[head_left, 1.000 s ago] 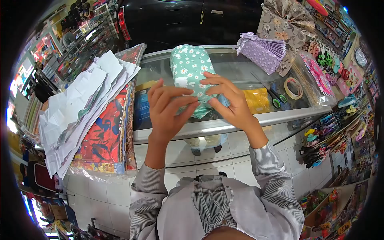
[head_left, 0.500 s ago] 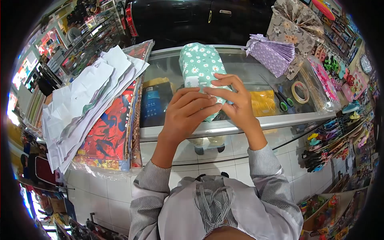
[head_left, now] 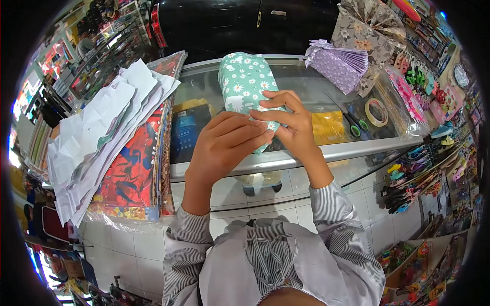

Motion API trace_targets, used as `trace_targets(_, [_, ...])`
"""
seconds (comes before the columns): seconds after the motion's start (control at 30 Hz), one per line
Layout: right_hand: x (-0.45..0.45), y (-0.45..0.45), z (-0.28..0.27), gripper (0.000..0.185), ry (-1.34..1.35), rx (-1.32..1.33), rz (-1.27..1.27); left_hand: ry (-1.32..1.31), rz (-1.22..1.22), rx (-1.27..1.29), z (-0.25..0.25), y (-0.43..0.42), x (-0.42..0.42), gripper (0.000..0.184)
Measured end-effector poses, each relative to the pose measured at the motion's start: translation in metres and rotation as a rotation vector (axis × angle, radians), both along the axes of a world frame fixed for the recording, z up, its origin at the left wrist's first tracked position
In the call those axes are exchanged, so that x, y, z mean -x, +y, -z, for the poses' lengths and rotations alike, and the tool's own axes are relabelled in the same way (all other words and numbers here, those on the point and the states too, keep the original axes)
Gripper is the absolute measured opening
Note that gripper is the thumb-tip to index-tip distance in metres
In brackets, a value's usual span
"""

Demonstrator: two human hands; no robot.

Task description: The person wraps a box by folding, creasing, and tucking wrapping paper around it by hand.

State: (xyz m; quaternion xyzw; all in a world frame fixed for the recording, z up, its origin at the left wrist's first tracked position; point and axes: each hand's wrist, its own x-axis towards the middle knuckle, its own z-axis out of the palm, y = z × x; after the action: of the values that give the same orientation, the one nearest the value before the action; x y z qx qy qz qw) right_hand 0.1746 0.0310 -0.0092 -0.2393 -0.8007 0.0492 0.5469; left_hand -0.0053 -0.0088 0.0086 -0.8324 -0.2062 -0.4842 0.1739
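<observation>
A package wrapped in green daisy-print gift paper (head_left: 250, 76) lies lengthwise on the glass counter (head_left: 191, 153), its near end toward me. My left hand (head_left: 224, 145) is closed at that near end, its fingers bunched together over the paper's folded edge. From the other side, my right hand (head_left: 293, 122) grips the package, with index and middle fingers across its top and the thumb low by the near end. Both hands' fingertips nearly meet there, so the fold between them is mostly hidden.
Left on the counter, crumpled white paper sheets (head_left: 97, 122) cover a stack of patterned wrapping paper (head_left: 130, 173). To the right are scissors (head_left: 352, 122), a tape roll (head_left: 376, 112), a purple pleated gift (head_left: 339, 64) and a larger brown floral one (head_left: 362, 35). A black car (head_left: 214, 25) stands behind.
The view has shifted slightly, so the counter and its items appear a little further left. Both hands stay at the package's near end, the left hand's fingers slightly re-angled.
</observation>
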Motion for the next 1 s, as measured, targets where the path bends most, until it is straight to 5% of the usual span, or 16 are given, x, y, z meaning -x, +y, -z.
trace_targets(0.4, [-0.03,0.006,-0.011,0.03,-0.05,0.202,-0.221,-0.059,0.069,0.097,0.008,0.006,-0.001,0.023])
trace_targets(0.8, [-0.03,0.009,-0.013,0.032,-0.07,0.172,-0.235,-0.252,-0.105,0.13,0.006,0.005,0.008,0.037])
trace_targets(1.0, [-0.018,-0.011,-0.01,0.039,-0.107,0.027,-0.154,-0.439,-0.051,0.172,0.039,-0.009,-0.009,0.028])
